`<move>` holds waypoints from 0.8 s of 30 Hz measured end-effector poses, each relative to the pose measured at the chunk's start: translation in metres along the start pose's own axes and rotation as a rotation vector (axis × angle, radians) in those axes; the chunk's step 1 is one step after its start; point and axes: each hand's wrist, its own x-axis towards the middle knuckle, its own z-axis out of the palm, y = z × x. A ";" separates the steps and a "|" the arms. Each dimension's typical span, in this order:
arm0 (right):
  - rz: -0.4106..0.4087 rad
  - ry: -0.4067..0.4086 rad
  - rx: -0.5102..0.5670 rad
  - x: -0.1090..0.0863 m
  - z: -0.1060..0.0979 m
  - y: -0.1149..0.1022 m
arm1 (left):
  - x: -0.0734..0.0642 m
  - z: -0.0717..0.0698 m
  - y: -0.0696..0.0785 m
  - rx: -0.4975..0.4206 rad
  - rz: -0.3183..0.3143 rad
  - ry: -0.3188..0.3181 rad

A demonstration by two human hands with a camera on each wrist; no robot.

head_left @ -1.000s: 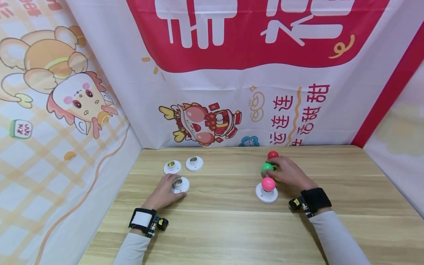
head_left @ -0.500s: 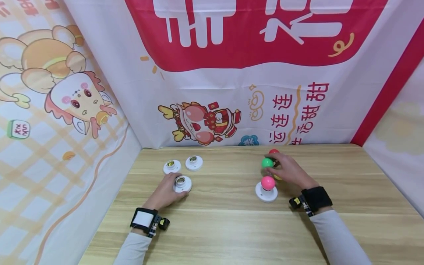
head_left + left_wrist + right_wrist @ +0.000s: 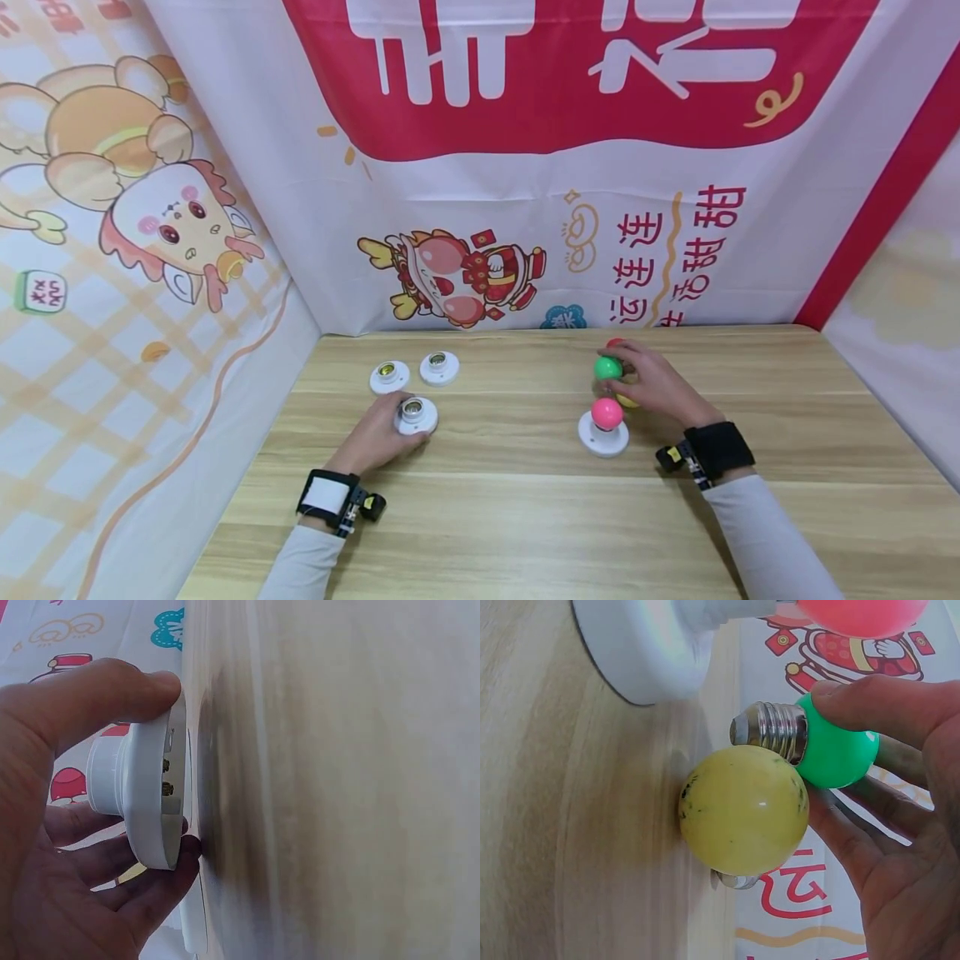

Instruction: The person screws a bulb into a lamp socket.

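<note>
My left hand (image 3: 378, 437) grips a round white bulb socket (image 3: 422, 423) by its rim, thumb on one side and fingers on the other. In the left wrist view the socket (image 3: 146, 795) is tilted off the table, its hollow underside showing. On the right, my right hand (image 3: 660, 387) holds a green bulb (image 3: 607, 368) between thumb and fingers. Its metal screw base is bare in the right wrist view, just above a yellow bulb (image 3: 742, 814) lying on the table. A pink bulb (image 3: 607, 413) stands in another white socket (image 3: 592, 442) nearby. A red bulb (image 3: 615, 342) is partly hidden behind my right hand.
Two more white sockets, a left one (image 3: 389, 379) and a right one (image 3: 438, 370), rest on the wooden table (image 3: 510, 525) beyond my left hand. A printed cloth (image 3: 480, 192) hangs along the table's back edge, with another cloth at the left.
My left hand has lifted the socket and moved it slightly to the right. My right hand has raised the green bulb a little, away from the pink one.
</note>
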 end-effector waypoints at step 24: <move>-0.025 0.059 0.012 -0.004 -0.010 -0.009 | 0.002 0.008 0.011 -0.032 0.038 -0.010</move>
